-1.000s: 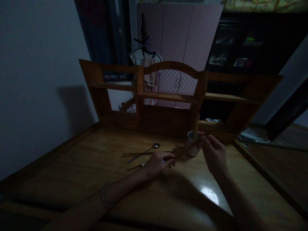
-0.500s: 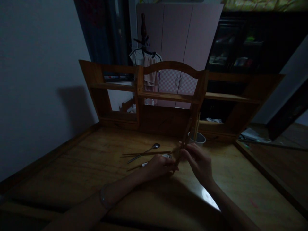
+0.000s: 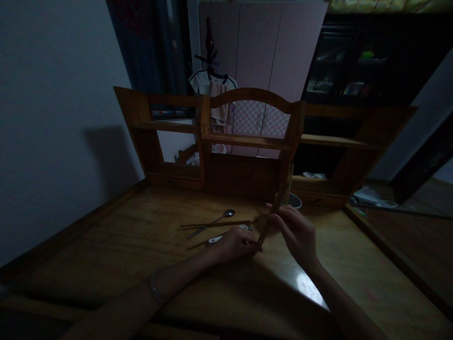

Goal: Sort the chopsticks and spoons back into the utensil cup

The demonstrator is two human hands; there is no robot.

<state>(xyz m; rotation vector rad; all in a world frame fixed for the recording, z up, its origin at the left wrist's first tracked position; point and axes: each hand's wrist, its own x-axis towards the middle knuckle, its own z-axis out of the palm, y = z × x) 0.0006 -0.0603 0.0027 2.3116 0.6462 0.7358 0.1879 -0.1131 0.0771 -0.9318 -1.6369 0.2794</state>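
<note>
My right hand (image 3: 296, 231) is closed around a pair of wooden chopsticks (image 3: 279, 196), which stand tilted with their tops leaning away to the right. Lower down, the fingers of my left hand (image 3: 234, 243) pinch the bottom ends of the same chopsticks, just above the table. Beyond my left hand lie more chopsticks (image 3: 208, 225), crossed by a metal spoon (image 3: 229, 213) with a long handle. Partly under my left hand is an object with a white handle (image 3: 214, 240); its kind is hidden. Behind my right hand stands a pale cup (image 3: 295, 202) holding upright wooden sticks (image 3: 289, 182).
The wooden desk (image 3: 116, 241) carries a shelf unit (image 3: 247, 140) along its far edge. A wall (image 3: 60, 141) borders it on the left. Past the shelf are a pink wardrobe (image 3: 260, 52) and hanging clothes (image 3: 219, 99). The room is dim.
The held chopsticks have shifted slightly, their tops now lower and a little to the right. My right hand has moved slightly right, while my left hand stays nearly in place.
</note>
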